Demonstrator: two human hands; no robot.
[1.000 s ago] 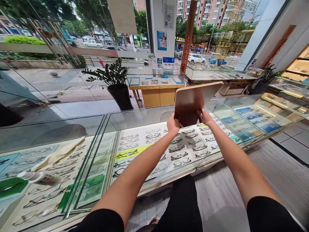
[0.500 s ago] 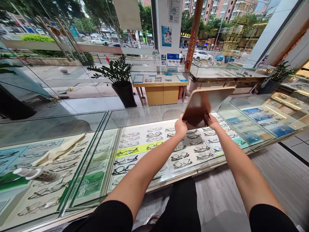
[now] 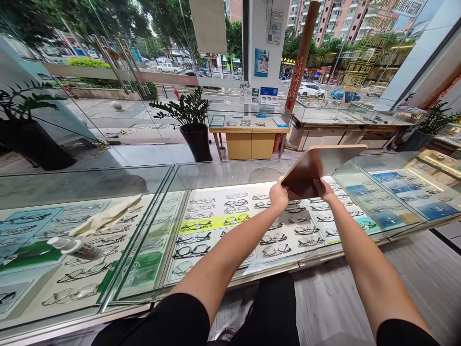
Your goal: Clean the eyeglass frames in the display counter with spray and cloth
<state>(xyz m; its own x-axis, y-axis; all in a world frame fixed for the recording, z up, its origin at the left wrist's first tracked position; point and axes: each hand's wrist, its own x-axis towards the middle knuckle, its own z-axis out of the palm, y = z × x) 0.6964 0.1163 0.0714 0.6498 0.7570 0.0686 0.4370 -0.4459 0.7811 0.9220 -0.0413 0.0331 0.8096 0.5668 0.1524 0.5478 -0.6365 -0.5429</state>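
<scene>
Left hand (image 3: 279,194), right hand (image 3: 326,190) are gripping brown board (image 3: 306,172).
Fingers (image 3: 318,186) are clasping edges at seven, five o'clock; floor (image 3: 399,283) is spreading toward four.

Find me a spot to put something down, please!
The glass top looks bare between the white bottle and left arm; the eyeglasses seem to lie underneath. Grey floor right of the right arm is bare too. Crowded: by the bottle and cream cloth, and where the left hand and right hand hold the brown board.
</scene>
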